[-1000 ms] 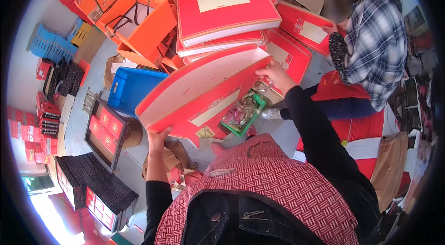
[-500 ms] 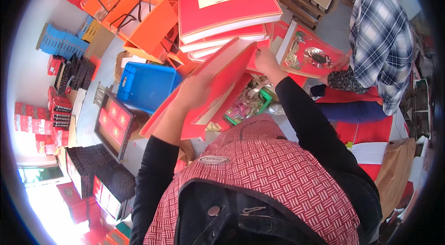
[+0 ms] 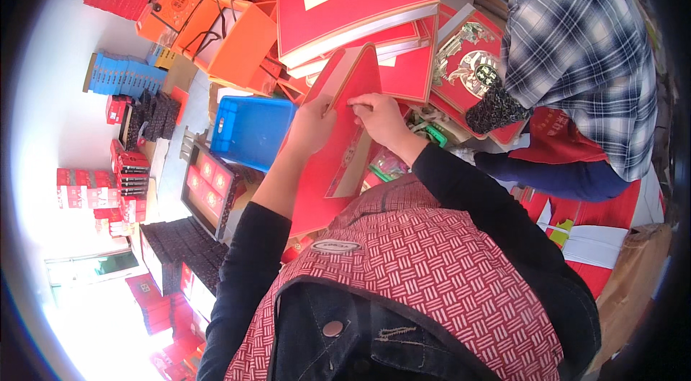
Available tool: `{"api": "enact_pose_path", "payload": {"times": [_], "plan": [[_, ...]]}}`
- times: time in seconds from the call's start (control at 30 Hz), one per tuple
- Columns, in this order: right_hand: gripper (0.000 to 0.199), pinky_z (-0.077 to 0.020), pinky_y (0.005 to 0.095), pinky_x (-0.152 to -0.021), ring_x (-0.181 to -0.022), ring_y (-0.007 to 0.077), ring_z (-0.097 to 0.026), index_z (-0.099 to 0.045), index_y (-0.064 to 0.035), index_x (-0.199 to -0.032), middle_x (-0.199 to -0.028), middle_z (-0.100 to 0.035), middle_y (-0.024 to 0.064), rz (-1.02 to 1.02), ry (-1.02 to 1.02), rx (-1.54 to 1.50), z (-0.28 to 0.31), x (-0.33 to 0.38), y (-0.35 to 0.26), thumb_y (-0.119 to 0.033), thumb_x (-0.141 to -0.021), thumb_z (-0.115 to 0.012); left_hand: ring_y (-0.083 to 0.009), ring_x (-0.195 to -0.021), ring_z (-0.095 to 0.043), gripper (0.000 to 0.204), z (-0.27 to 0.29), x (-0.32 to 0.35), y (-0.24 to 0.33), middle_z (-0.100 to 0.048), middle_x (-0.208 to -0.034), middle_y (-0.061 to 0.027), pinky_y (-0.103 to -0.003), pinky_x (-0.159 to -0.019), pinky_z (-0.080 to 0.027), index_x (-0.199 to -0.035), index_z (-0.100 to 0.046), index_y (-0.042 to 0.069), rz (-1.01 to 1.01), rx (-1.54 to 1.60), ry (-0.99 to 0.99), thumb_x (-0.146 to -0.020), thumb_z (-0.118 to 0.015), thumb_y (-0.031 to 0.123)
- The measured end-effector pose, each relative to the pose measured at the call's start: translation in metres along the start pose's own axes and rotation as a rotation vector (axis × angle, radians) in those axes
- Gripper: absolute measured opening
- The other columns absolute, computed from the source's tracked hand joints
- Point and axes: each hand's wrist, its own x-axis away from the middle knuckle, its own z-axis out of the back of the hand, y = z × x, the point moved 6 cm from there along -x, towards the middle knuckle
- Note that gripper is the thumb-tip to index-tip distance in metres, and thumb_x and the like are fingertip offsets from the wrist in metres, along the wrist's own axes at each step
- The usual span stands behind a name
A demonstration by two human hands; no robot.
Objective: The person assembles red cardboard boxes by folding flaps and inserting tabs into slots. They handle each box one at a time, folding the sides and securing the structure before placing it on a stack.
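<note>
A large red cardboard box cover [image 3: 332, 158] with a pale, patterned strip stands tilted on edge in front of my body. My left hand [image 3: 314, 125] grips its upper left edge, thumb on top and fingers hidden behind. My right hand [image 3: 381, 120] is at the cover's face near its right edge, fingers bent and fingertips pinched together. Whatever is in that pinch is too small to make out. Just beyond the cover is a stack of thick red boxes [image 3: 353, 6], the top one bearing a cream square panel.
Left of the cover stands a blue plastic crate [image 3: 252, 129]; orange gift bags [image 3: 234, 39] are behind it. A co-worker in a plaid shirt [image 3: 576, 42] is at right, by a red panel with gold decoration [image 3: 471, 57]. A green basket [image 3: 432, 132] lies between us.
My right hand has let go of the cover's upper corner and moved down and left to its face. The cover stands more upright. The co-worker leans closer.
</note>
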Motion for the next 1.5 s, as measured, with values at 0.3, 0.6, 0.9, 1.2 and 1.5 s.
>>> {"api": "enact_pose_path", "payload": {"times": [0.3, 0.6, 0.9, 1.2, 1.5], "plan": [[0.008, -0.05, 0.0242, -0.05, -0.055, 0.0121, -0.061, -0.06, 0.0051, -0.078, -0.065, -0.062, 0.0094, -0.091, 0.056, -0.282, 0.002, -0.005, 0.015, -0.003, -0.079, -0.06, -0.0094, -0.07, -0.055, 0.025, -0.002, 0.009, 0.029, -0.061, -0.076, -0.0103, -0.026, -0.063, -0.043, -0.103, -0.057, -0.001, -0.023, -0.09, 0.068, -0.08, -0.052, 0.006], [0.01, -0.0498, 0.025, -0.051, -0.055, 0.0146, -0.062, -0.061, 0.0057, -0.077, -0.064, -0.063, 0.0123, -0.086, 0.104, -0.314, 0.001, -0.004, 0.018, -0.005, -0.077, -0.06, -0.0132, -0.068, -0.058, 0.026, -0.005, 0.004, 0.014, -0.061, -0.071, -0.0119, -0.03, -0.062, -0.045, -0.103, -0.057, 0.0, -0.056, -0.098, 0.097, -0.079, -0.052, 0.006], [0.008, -0.0461, 0.0451, -0.065, -0.075, 0.0348, -0.057, -0.054, -0.0006, -0.071, -0.073, -0.058, 0.0165, 0.521, 0.193, 0.518, -0.007, 0.003, -0.029, -0.008, -0.071, -0.057, -0.0388, -0.082, -0.058, 0.023, -0.005, 0.013, 0.042, -0.058, -0.084, -0.0259, -0.042, -0.067, -0.047, -0.1, -0.057, 0.003, -0.091, -0.303, 0.141, -0.079, -0.049, 0.009], [0.01, -0.0456, 0.0216, -0.051, -0.06, 0.0129, -0.061, -0.056, 0.0024, -0.083, -0.072, -0.061, 0.0086, -0.248, -0.114, -0.682, -0.018, -0.005, 0.011, -0.005, -0.081, -0.063, -0.013, -0.071, -0.057, 0.014, -0.017, -0.025, -0.063, -0.061, -0.08, -0.0057, -0.027, -0.064, -0.047, -0.091, -0.057, -0.001, -0.126, 0.29, -0.038, -0.087, -0.048, 0.01], [0.018, -0.0438, 0.0216, -0.052, -0.057, 0.0107, -0.056, -0.057, 0.0001, -0.081, -0.071, -0.061, 0.0074, -0.215, -0.065, -0.607, -0.013, 0.0, 0.028, -0.017, -0.085, -0.058, -0.01, -0.067, -0.054, 0.013, -0.034, -0.011, -0.016, -0.057, -0.073, -0.0028, -0.023, -0.059, -0.045, -0.081, -0.054, 0.005, 0.147, 0.664, -0.148, -0.09, -0.051, 0.014]]}}
